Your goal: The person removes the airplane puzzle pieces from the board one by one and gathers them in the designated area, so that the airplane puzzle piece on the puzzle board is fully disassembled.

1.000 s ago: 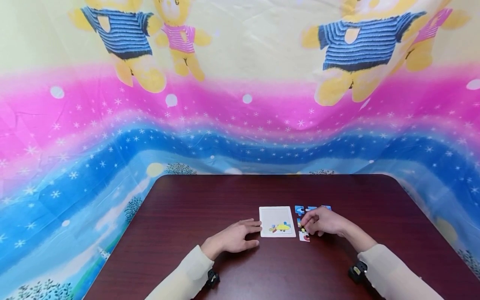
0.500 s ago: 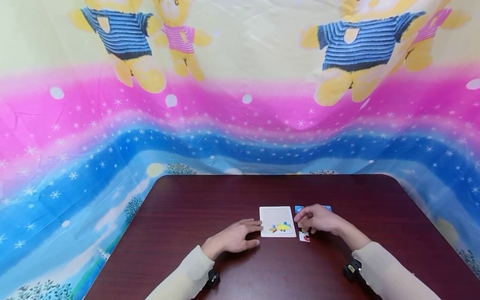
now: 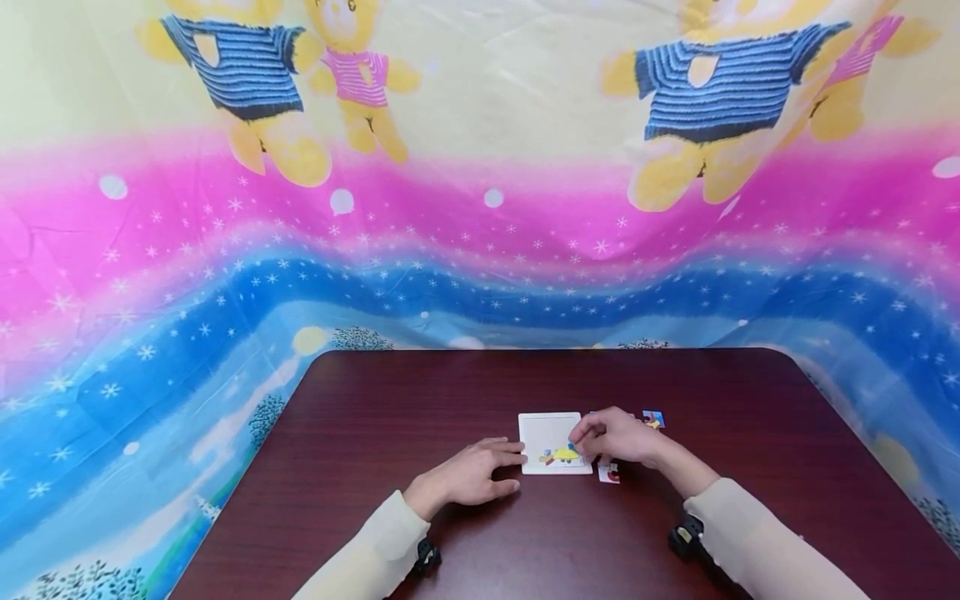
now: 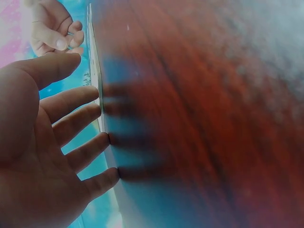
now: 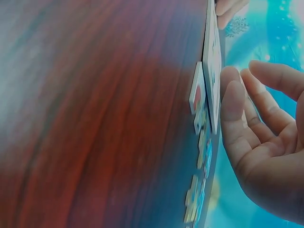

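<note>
My left hand (image 3: 472, 473) rests on the table with extended fingers, fingertips at the left edge of a white puzzle board (image 3: 551, 429). In the left wrist view, the fingers of that left hand (image 4: 52, 123) are spread. The board's lower part carries a yellow, turtle-like picture (image 3: 562, 455). My right hand (image 3: 622, 435) hovers over the board's right edge. In the right wrist view, the thumb of the right hand (image 5: 266, 161) lies close to a fingertip, the other fingers loosely bent. Whether a puzzle piece sits between them is hidden.
Loose jigsaw pieces lie right of the board, among them a white-and-red piece (image 3: 609, 473) and a blue-and-yellow piece (image 3: 654, 418); the right hand covers others. The dark wooden table (image 3: 420, 392) stands before a printed curtain (image 3: 480, 250).
My right hand has moved left, from above the loose pieces to the board's right edge, uncovering the blue-and-yellow piece at the upper right. The left hand and the board stay put.
</note>
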Demonstrator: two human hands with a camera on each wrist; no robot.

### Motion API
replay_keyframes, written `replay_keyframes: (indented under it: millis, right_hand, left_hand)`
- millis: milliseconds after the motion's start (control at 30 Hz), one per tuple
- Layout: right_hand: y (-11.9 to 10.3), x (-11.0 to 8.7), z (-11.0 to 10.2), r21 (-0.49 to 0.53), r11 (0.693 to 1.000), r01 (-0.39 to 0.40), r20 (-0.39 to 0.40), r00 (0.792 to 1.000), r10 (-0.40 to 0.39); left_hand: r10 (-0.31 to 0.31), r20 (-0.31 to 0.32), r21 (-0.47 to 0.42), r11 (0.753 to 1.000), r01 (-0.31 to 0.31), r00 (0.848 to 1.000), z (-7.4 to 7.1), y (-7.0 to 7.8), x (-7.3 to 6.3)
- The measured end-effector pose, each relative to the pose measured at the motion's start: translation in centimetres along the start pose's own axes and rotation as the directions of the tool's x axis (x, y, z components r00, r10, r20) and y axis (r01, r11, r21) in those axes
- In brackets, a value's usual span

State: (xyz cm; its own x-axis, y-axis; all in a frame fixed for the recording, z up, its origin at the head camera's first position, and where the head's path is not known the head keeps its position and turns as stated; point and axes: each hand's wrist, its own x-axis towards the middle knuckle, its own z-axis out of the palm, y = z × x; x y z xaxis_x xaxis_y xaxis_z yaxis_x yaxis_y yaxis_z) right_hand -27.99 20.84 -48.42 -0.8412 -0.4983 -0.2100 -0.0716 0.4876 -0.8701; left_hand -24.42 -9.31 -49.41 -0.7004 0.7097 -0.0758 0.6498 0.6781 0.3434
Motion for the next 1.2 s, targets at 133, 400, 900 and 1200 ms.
replay_keyframes:
  millis: [133,400,900,1200]
  right_hand:
    - [-0.2,0.6,0.4,-0.002,1.000,0.011,0.003,1.000,-0.011]
    - [-0.5,1.3,1.2,-0.014,1.000,0.025,0.009,1.000,-0.025]
    - [-0.6,2.2,2.3,-0.040,0.999,-0.015,0.006,1.000,0.015]
    - [-0.5,2.2,2.2,-0.014,1.000,-0.007,0.018,1.000,0.008]
  left_hand:
    - [0.002,-0.002,-0.002,1.000,-0.002,1.000,0.1,-0.1,0.0]
    - [0.007,0.000,-0.002,1.000,-0.007,1.000,-0.1,-0.1,0.0]
    - [0.009,-0.004,0.003,1.000,-0.009,1.000,-0.1,-0.1,-0.1]
    - [0.012,-0.010,0.012,1.000,-0.012,1.000,0.1,-0.2,-0.1]
